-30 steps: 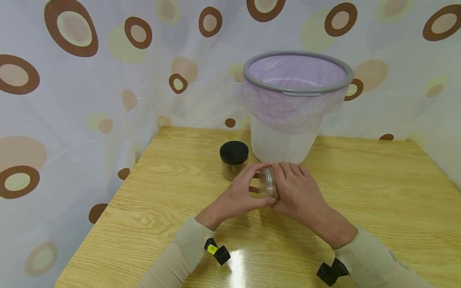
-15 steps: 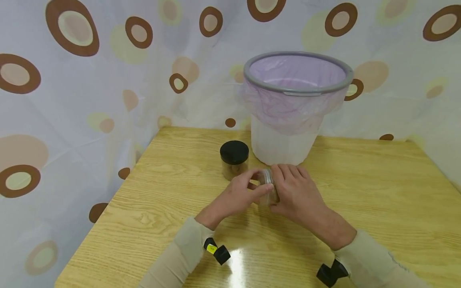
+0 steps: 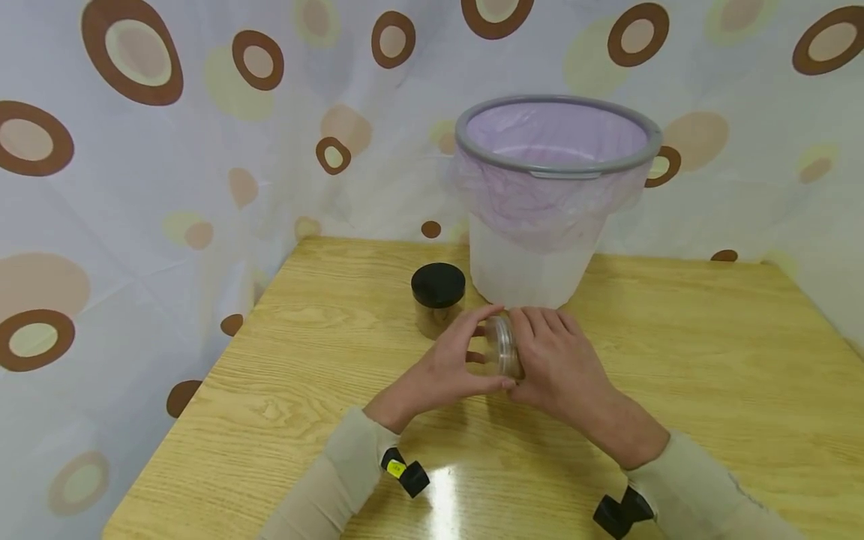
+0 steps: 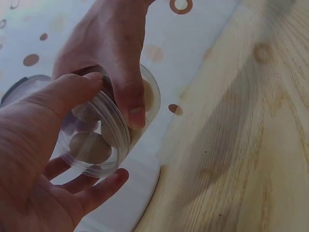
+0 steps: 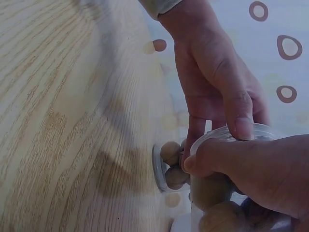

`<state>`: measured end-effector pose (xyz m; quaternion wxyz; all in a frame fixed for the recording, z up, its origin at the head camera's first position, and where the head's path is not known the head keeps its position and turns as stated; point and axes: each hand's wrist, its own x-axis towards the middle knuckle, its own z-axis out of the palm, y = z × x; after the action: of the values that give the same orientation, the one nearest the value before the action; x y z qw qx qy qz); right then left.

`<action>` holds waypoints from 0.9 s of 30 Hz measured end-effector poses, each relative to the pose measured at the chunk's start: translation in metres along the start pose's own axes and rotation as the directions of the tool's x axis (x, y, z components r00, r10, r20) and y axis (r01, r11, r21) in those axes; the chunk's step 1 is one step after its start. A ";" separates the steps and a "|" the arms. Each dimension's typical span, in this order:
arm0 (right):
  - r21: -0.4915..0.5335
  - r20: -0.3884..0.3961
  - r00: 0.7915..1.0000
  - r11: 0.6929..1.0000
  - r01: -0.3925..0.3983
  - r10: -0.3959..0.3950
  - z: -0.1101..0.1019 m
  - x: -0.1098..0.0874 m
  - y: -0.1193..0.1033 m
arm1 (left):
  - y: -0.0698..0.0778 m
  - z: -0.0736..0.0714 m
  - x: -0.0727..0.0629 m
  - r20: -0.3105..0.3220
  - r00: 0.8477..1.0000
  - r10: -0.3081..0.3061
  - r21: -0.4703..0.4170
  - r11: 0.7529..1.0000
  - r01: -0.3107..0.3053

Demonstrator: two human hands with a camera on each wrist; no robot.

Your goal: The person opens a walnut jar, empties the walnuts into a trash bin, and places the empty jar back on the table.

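Between both hands is a clear jar (image 5: 212, 193) with round brown balls inside, tipped sideways over the table. My right hand (image 3: 560, 360) grips its body from the right, thumb and fingers wrapped round the wall. At the jar's end, the transparent ringed lid (image 4: 116, 130) faces left. My left hand (image 3: 439, 367) holds this lid by its edge, with thumb on the near side and fingers spread round the far side. In the left wrist view, balls show through the lid, and the left palm stays apart from it. Part of the jar body is hidden behind the right hand.
A second jar (image 3: 439, 319) with a black lid (image 3: 439, 285) stands upright just beyond the left hand, brown balls inside. Behind the hands is a white bin (image 3: 526, 270) with a grey rim and purple liner. A patterned curtain (image 3: 378, 187) borders the wooden table (image 3: 324, 322).
Half a second ago the left thumb lay across the lid with the fingers drawn in; now the hand is spread round the edge, as one second ago. The right hand and jar stay in place.
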<state>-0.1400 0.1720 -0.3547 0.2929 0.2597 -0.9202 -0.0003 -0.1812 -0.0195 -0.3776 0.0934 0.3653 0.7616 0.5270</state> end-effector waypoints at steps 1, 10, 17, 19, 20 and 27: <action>-0.001 -0.001 1.000 1.000 0.000 0.000 0.000 0.000 0.000 | 0.000 0.000 0.000 -0.004 1.000 -0.005 -0.003 1.000 0.005; -0.014 0.002 1.000 1.000 0.000 0.000 0.001 0.001 0.000 | 0.001 -0.001 0.000 -0.008 0.997 -0.074 -0.061 0.995 0.074; -0.023 -0.004 1.000 1.000 0.006 -0.006 0.001 0.002 0.000 | 0.003 -0.002 0.000 -0.036 0.989 -0.144 0.011 0.989 0.144; -0.017 0.005 1.000 1.000 0.001 -0.001 0.001 0.002 -0.001 | 0.003 -0.002 0.000 -0.042 0.985 -0.170 0.017 0.985 0.171; -0.014 0.012 1.000 1.000 -0.001 0.002 0.001 0.002 -0.001 | 0.003 -0.001 0.000 -0.044 0.982 -0.186 0.018 0.982 0.187; -0.006 0.043 0.999 1.000 -0.016 0.016 -0.002 0.001 -0.001 | 0.003 -0.001 0.001 -0.023 0.962 -0.273 -0.036 0.962 0.272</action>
<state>-0.1396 0.1709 -0.3529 0.2737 0.2514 -0.9283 -0.0063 -0.1814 -0.0189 -0.3743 0.1603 0.2480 0.7973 0.5265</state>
